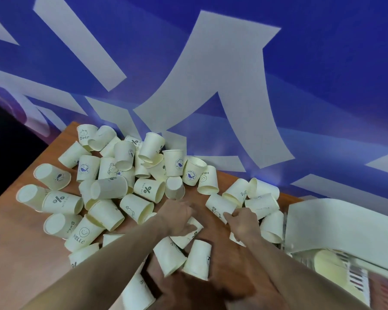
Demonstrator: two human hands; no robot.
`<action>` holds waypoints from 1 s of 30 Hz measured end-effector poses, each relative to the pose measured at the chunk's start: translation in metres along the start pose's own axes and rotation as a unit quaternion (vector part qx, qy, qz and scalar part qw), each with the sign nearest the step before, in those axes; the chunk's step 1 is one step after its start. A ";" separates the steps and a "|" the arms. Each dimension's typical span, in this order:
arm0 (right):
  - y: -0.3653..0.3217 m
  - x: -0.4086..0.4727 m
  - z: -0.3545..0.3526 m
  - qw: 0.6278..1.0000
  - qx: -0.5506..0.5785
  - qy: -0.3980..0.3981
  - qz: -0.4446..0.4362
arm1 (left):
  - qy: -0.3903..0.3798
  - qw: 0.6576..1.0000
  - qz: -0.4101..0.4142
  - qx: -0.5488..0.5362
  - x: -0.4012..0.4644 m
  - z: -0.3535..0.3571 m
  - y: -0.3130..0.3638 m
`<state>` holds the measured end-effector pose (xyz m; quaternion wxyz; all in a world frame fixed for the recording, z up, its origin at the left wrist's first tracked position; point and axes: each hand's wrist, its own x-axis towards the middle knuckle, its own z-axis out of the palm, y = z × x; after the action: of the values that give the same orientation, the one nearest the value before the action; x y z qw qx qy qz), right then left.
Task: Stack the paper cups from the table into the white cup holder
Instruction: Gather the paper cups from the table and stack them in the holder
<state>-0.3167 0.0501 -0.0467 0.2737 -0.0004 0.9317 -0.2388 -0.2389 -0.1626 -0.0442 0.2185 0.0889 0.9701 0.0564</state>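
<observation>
Head cam: our left hand [179, 217] rests on a cup [192, 231] w/ fingers curled round it; right hand [242, 222] pinches another cup [220, 206]. White holder [345, 222] sits right. Risk: forearms sweep loose cups [112, 175] off the table [20, 242], or a hard squeeze crushes one.

paper cups [148, 190]: matt cream paper, printed
bench [20, 242]: smooth reddish-brown wood grain
cup holder [336, 222]: smooth white plastic
</observation>
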 end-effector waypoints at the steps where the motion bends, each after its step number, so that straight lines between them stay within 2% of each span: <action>1: 0.000 0.001 0.001 1.000 0.007 0.002 -0.003 | 0.002 1.000 -0.003 -0.002 0.000 0.000 0.000; 17: 0.003 -0.054 -0.029 0.995 -0.018 0.043 -0.083 | 0.064 0.997 -0.049 0.021 -0.036 -0.032 0.032; 24: 0.017 -0.111 -0.059 0.989 -0.009 0.089 -0.119 | 0.133 0.990 -0.034 0.026 -0.068 -0.056 0.068; 30: 0.043 -0.152 -0.080 0.982 0.001 0.134 -0.133 | 0.154 0.988 -0.013 0.022 -0.083 -0.068 0.103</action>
<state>-0.2228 0.1441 0.0704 0.1122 -0.0919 0.9513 -0.2721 -0.1796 -0.0829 0.0662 0.0649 0.0712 0.9943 0.0452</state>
